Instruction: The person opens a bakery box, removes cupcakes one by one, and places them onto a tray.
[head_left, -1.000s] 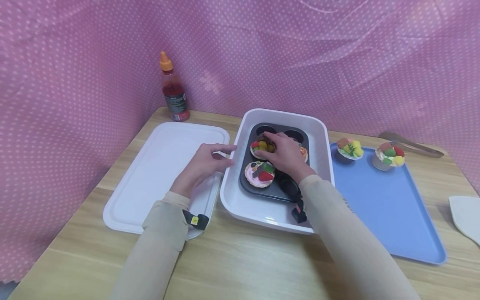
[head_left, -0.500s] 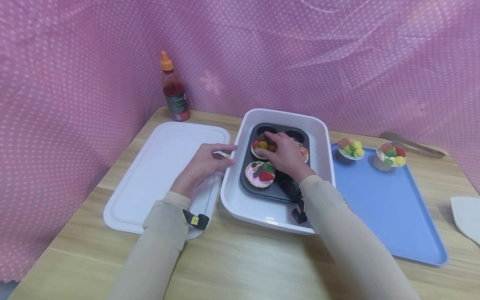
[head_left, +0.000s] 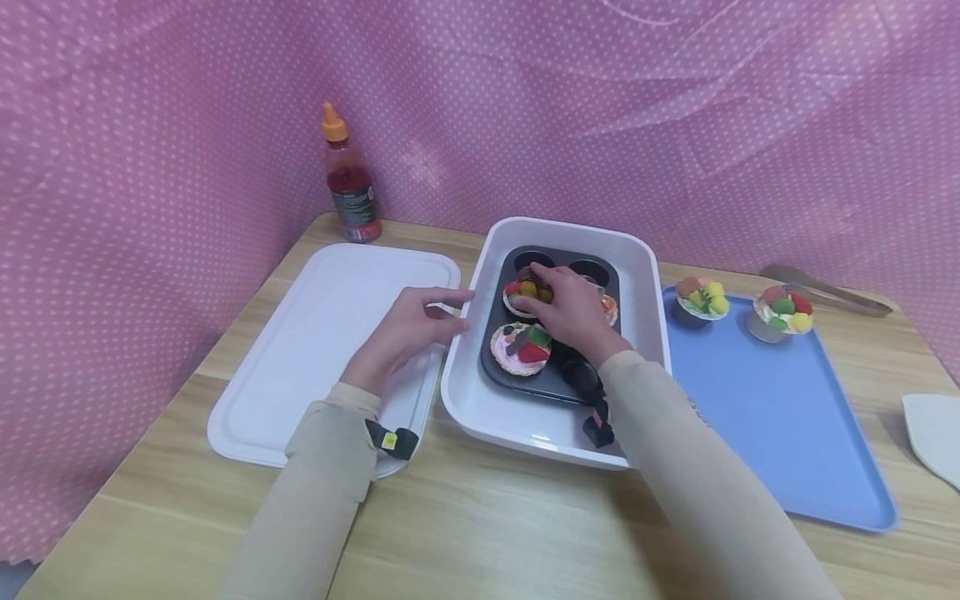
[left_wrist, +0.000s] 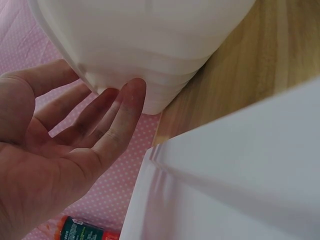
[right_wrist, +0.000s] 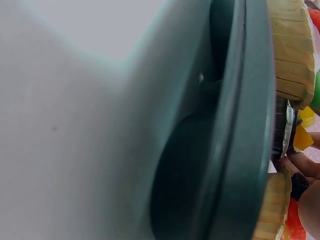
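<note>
My right hand (head_left: 573,308) reaches over a dark muffin pan (head_left: 525,384) inside a white tub (head_left: 468,408). Thumb and fingers pinch a cupcake (head_left: 512,297) with red and yellow fruit toppings, seated in the pan's middle left cup. Nearer to me in the pan sits a pink-creamed cupcake (head_left: 512,354) with a strawberry. Another cupcake (head_left: 609,310), orange on top, is partly hidden under my right hand. My left hand (head_left: 405,329) has its extended fingers and thumb at the tub's left rim; in the left wrist view its fingertips meet the tub's outer wall (left_wrist: 150,55).
On the blue tray (head_left: 780,433) at right, two more cupcakes, one in a dark cup (head_left: 697,304) and one in a silver cup (head_left: 776,317), stand by the far edge. Tongs (head_left: 832,292) lie behind. A white board (head_left: 300,358) and a sauce bottle (head_left: 351,187) are left.
</note>
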